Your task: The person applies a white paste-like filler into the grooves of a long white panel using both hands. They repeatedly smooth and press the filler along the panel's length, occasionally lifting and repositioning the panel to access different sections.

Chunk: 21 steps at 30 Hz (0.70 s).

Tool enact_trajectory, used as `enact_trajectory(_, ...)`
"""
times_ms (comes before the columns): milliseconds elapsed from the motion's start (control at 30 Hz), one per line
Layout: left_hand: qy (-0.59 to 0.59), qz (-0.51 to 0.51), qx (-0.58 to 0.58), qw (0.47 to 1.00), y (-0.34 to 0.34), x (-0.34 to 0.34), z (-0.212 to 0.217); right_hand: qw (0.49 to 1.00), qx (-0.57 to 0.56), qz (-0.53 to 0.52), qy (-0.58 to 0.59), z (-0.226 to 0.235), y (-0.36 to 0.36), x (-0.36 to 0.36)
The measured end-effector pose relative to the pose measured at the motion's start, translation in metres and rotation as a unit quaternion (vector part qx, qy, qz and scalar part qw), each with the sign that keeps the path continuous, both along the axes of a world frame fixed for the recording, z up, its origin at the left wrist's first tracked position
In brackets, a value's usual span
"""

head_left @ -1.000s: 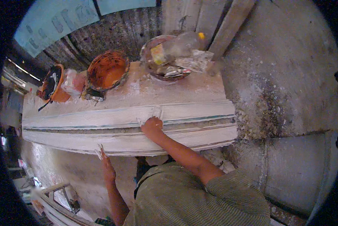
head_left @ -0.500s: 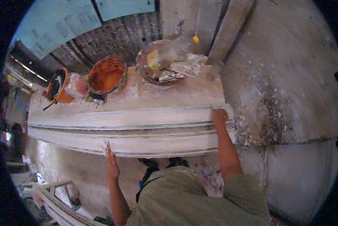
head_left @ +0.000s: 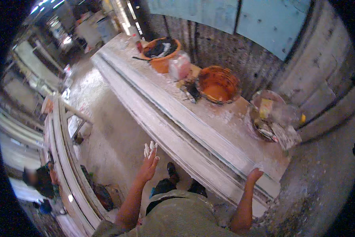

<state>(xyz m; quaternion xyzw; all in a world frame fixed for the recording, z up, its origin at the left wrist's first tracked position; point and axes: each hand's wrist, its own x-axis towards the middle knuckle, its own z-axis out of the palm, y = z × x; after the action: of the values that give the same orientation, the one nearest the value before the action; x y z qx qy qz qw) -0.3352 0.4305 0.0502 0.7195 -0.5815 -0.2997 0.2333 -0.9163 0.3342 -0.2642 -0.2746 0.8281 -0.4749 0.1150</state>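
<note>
Workbench scene | our right hand (head_left: pixel 254 175) clamped on the white moulding's (head_left: pixel 193 136) end | our left hand (head_left: pixel 149 166) open, plaster-tipped fingers (head_left: pixel 149 149) apart, just beside the moulding.

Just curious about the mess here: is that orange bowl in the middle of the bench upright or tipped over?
Upright. The orange bowl sits on the long white bench with its open mouth facing up, its inside visible.

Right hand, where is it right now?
Head view, lower right: the right hand rests on the near end of the long white moulding, below the bowl of scraps.
</note>
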Motion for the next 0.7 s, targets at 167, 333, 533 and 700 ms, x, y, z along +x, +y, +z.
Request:
enact_trajectory(167, -0.04, 0.049, -0.007, 0.998, 0.027, 0.03, -0.009, 0.963, 0.029, 0.239, -0.123, 0.051, -0.077, 0.172)
enact_trajectory(333, 0.013, 0.131, -0.013, 0.991, 0.057, 0.074, -0.023, 0.853, 0.109, 0.422, -0.288, 0.162, -0.088, 0.349)
enact_trajectory(533, 0.016, 0.197, -0.04, 0.979, 0.073, 0.155, -0.051, 0.868, 0.051, 0.489, -0.068, 0.169, -0.129, 0.517)
enact_trajectory(700, 0.022, 0.263, -0.069, 0.962, 0.071, 0.233, -0.062, 0.86, -0.006, 0.495, -0.121, 0.179, -0.178, 0.632)
